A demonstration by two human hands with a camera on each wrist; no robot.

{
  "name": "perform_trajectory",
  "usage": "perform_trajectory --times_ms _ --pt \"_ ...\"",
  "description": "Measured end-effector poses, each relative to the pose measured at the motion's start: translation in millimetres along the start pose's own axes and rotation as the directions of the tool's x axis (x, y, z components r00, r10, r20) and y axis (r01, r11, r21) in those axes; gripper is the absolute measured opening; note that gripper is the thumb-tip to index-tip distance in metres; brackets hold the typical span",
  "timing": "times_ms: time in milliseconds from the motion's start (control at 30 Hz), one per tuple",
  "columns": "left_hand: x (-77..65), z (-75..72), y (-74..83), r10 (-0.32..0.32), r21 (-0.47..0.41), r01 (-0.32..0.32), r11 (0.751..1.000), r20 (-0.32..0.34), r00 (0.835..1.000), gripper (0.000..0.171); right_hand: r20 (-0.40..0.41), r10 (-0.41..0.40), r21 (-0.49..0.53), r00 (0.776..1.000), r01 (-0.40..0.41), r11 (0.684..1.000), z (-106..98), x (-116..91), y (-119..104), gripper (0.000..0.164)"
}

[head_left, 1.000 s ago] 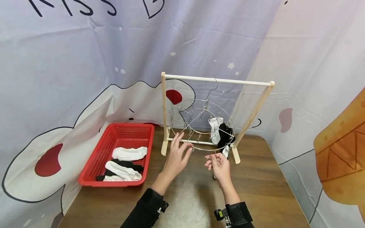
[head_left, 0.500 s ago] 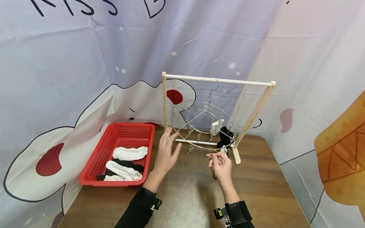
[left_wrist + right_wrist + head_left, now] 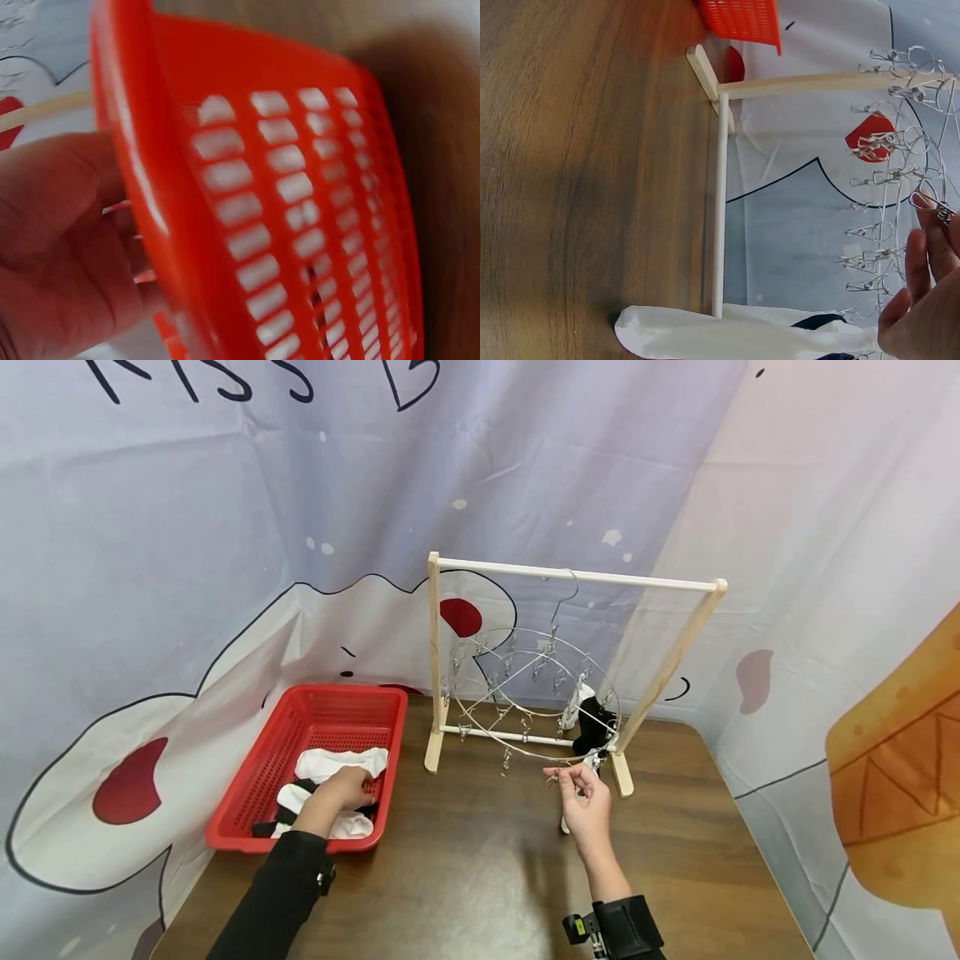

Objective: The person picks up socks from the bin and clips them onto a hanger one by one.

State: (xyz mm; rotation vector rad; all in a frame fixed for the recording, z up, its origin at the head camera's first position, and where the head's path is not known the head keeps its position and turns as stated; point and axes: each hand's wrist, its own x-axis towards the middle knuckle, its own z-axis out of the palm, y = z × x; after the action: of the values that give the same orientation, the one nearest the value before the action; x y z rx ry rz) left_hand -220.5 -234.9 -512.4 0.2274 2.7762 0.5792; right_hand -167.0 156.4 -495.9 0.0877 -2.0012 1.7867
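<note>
My left hand (image 3: pixel 347 789) is down inside the red basket (image 3: pixel 217 835), over white and black socks. In the left wrist view the basket wall (image 3: pixel 300 195) hides its fingertips; the visible fingers look loosely bent, with no sock seen in them. At the front of a round wire hanger (image 3: pixel 536 756), my right hand (image 3: pixel 585 797) pinches a metal clip (image 3: pixel 943 216). Beside that hand a white sock (image 3: pixel 697 334) hangs from the hanger. A black sock (image 3: pixel 592 727) and another white sock (image 3: pixel 576 706) hang behind it.
The hanger hooks over the white top bar (image 3: pixel 637 579) of a small wooden stand (image 3: pixel 435 643). Several bare clips (image 3: pixel 507 758) dangle from its rings. Everything stands on a brown wooden table (image 3: pixel 465 877), with a printed cloth (image 3: pixel 375 485) behind.
My left hand has left the hanger's front and moved left, down into the basket. My right hand stays at the clip. The hanger and hanging socks have swung slightly.
</note>
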Motion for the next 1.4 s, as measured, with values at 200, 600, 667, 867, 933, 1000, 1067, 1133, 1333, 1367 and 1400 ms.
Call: perform_trajectory --times_ms 200,600,667,867,933,1000,1067,1133,1333,1367,1400 --pt "4.2 12.7 -2.9 0.015 0.123 -0.019 0.992 0.030 0.999 0.018 -0.012 0.009 -0.007 1.000 -0.009 1.000 -4 0 0 0.020" --pt "-4.1 0.8 -16.8 0.060 -0.105 -0.115 0.988 -0.431 0.901 0.011 0.004 -0.014 0.012 1.000 0.014 1.000 -6 2 4 0.022" --pt "-4.9 -2.0 -18.5 0.087 -0.130 -0.202 0.971 -0.595 0.799 0.013 0.005 -0.008 0.012 1.000 0.008 1.000 -7 2 4 0.022" --pt "-6.9 -8.6 -14.1 0.071 -0.095 -0.321 0.942 -0.880 0.469 0.016 0.006 0.017 0.023 1.000 -0.017 1.000 -9 3 3 0.021" --pt "-6.3 -11.1 -8.2 0.051 -0.111 -0.329 0.938 -0.893 0.447 0.017 0.002 0.027 0.040 1.000 -0.028 0.999 -9 3 3 0.020" --pt "-5.1 -13.1 0.0 0.032 -0.149 -0.348 0.926 -0.885 0.464 0.018 -0.002 0.029 0.056 1.000 -0.029 0.998 -9 4 4 0.019" --pt "-4.0 -13.2 9.9 0.004 -0.218 -0.368 0.904 -0.856 0.517 0.020 -0.002 0.023 0.071 1.000 -0.023 0.997 -8 5 5 0.018" --pt "-5.1 -12.5 22.9 -0.027 -0.318 -0.389 0.864 -0.802 0.597 0.021 0.001 0.014 0.078 1.000 -0.014 0.997 -7 4 5 0.018" --pt "-15.8 0.5 78.6 0.049 -0.554 -0.560 0.616 -0.682 0.730 0.011 -0.011 -0.003 0.093 1.000 0.004 0.996 -4 2 3 0.017" --pt "-17.1 5.4 88.2 0.086 -0.555 -0.595 0.582 -0.685 0.723 0.009 -0.012 -0.005 0.095 1.000 0.006 0.995 -3 2 3 0.017" --pt "-18.0 11.5 97.4 0.123 -0.546 -0.623 0.560 -0.689 0.714 0.008 -0.009 -0.006 0.098 1.000 0.007 0.995 -2 2 3 0.017"
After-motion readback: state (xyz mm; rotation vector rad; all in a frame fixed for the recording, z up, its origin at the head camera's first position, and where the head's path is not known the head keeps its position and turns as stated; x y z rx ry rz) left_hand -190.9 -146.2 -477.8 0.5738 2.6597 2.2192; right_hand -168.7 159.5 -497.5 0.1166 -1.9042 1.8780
